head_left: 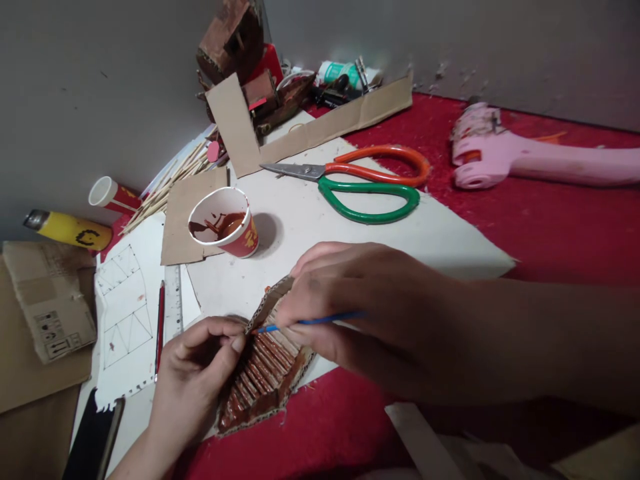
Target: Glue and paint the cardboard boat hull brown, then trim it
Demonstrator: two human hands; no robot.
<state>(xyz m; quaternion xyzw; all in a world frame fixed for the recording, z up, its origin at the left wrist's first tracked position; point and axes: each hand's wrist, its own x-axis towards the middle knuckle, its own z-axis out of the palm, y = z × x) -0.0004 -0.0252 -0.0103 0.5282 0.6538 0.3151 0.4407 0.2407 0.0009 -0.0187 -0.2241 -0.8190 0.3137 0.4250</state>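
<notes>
A ridged cardboard piece (265,367) lies at the bottom centre, its lower part coated in wet-looking brown paint and its upper part bare tan. My left hand (203,363) pinches its left edge between thumb and fingers. A thin blue brush (325,320) is gripped in my right hand (345,300), which is closed above the piece's right side. The brush's tip touches the ridges near the left edge, close to my left fingertips. Behind the piece stands a paper cup (220,223) with brown paint inside and smears on its wall.
Orange-and-green-handled scissors (370,183) lie beyond my right hand. A pink glue gun (530,150) is at the right. Left are a drawing sheet (127,320), a red pencil (161,327), a ruler (173,300) and a yellow bottle (75,230). Cardboard strips (340,123) and wooden sticks (173,180) lie behind.
</notes>
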